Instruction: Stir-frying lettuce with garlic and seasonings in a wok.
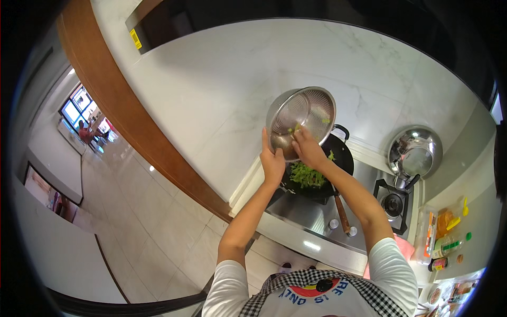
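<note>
A perforated stainless steel colander (303,105) is tilted on its side above a black wok (345,158). My left hand (273,162) grips its rim at the lower left. Inside the bowl is my right hand (309,148), blurred, its fingertips at small scraps of green leaf; whether they pinch any is unclear. One more green scrap (326,121) clings to the mesh. Chopped leafy greens (307,176) lie heaped in the wok, which sits on the left part of a steel gas stove (293,212). The wooden handle (341,214) of a utensil or of the wok points towards me.
A shiny steel pan or lid (416,152) leans in the back right corner, behind the right burner (393,205). Bottles (449,245) and a clear plastic container (425,237) stand at the right. Overhead is a dark range hood (277,10). A person (85,132) sits far off at the left.
</note>
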The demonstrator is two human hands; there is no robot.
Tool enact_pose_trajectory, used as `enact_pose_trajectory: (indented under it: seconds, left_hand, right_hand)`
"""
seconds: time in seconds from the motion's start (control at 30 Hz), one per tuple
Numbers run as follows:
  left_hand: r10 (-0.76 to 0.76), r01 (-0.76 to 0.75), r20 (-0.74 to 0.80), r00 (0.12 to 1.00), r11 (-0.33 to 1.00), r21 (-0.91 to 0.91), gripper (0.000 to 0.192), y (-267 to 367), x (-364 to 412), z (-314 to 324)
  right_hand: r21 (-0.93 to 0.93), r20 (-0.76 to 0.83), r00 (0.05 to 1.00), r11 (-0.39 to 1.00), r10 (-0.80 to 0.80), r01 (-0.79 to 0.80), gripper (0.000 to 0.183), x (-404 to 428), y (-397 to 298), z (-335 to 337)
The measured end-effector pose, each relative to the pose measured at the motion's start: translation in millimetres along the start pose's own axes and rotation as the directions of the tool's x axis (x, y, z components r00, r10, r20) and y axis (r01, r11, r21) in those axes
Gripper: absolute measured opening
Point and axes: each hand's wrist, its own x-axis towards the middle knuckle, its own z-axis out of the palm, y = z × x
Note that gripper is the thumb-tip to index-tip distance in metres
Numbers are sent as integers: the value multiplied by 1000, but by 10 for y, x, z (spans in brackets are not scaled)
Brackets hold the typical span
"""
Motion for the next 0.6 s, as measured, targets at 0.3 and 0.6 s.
enact_pose_trajectory:
  seconds: [0.3, 0.6]
  left_hand:
    - [-53, 50, 80, 995, 998, 31, 73, 73, -86, 27]
    - [26, -43, 82, 996, 976, 215, 73, 135, -31, -168]
  right_hand:
    - [54, -130, 958, 963, -255, 264, 29, 0, 28, -151]
    - [-165, -71, 958, 951, -277, 262, 35, -186, 198, -405]
